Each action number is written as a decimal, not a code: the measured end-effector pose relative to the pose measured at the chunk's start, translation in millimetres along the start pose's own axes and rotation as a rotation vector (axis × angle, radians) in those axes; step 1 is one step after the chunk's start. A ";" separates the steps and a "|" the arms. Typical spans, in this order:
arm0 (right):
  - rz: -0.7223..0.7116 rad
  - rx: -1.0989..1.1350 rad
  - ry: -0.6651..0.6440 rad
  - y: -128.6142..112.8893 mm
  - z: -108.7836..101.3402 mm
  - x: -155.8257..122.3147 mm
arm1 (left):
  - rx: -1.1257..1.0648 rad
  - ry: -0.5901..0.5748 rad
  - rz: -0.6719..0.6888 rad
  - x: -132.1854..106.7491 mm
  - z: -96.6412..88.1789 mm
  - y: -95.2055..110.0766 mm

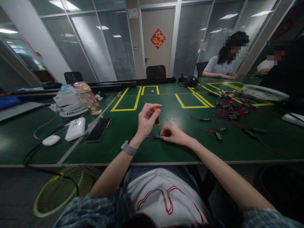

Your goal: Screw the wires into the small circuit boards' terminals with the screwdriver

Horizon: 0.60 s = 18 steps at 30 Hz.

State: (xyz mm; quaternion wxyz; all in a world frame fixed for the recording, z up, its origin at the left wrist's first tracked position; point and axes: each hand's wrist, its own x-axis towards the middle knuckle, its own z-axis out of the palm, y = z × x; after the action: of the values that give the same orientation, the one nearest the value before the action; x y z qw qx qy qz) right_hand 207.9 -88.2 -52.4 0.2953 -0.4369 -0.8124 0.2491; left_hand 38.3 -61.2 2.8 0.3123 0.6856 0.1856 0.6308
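Above the table, my left hand [146, 120] is closed on the orange and black handle of a screwdriver [157, 121]. The screwdriver stands nearly upright, and its shaft points down at a small green circuit board [156, 136] with thin wires. From the right side, my right hand [176, 135] pinches the end of that board against the green tabletop [123, 148]. Whether the screwdriver tip touches the board is too small to tell. Similar boards [218, 136] with red and blue wires lie to the right of my right hand.
A tangled heap of wired boards [231, 107] lies at the right. On the left are a phone [98, 129], a white case [75, 129], a mouse [51, 140], a bottle [89, 99] and a small fan [72, 109]. A person [219, 65] sits across the table.
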 end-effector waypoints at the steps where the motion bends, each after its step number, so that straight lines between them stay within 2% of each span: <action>1: 0.000 0.002 -0.002 -0.3 0.0 0.0 | -0.024 -0.014 -0.016 -0.2 -0.2 -0.5; 6: 0.002 -0.001 0.003 -0.3 0.2 0.1 | -0.104 -0.027 -0.033 -0.2 -0.7 -1.2; 18: -0.001 0.005 0.009 1.8 1.0 0.6 | 0.039 0.053 0.076 1.6 0.7 2.0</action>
State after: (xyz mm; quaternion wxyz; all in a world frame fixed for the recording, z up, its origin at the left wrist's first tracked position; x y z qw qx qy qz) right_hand 208.0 -86.9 -54.2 0.3001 -0.4369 -0.8106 0.2491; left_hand 38.9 -61.8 5.3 0.2696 0.6811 0.1801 0.6565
